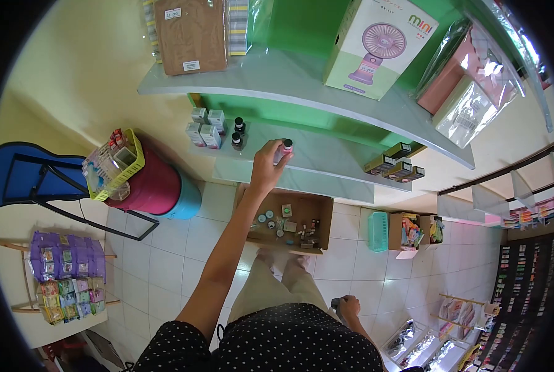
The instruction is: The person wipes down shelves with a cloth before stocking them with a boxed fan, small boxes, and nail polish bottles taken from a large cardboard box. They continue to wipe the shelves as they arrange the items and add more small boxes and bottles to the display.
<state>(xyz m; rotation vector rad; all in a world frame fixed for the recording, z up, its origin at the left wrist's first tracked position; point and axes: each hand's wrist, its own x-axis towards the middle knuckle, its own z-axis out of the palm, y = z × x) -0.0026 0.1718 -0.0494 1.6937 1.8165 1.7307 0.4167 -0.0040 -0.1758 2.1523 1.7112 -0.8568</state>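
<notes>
My left hand [269,166] is stretched out over the lower shelf [317,155], fingers closed round a small pink bottle [282,150] with a black cap. To its left on that shelf stand two dark bottles [237,140] with black caps and several small white boxes [210,136]. Several small dark and yellow boxes [396,165] are grouped at the shelf's right end. Down at my right side, my right hand [350,306] is closed on a dark grey object [336,304], whose kind I cannot tell.
A cardboard box [320,217] with small jars and bottles sits on the floor before my feet. Above, the upper shelf [277,80] carries a mini fan box [379,46] and a brown packet [193,37]. A yellow basket [137,162] tops a bin at left; a green basket [378,232] stands right.
</notes>
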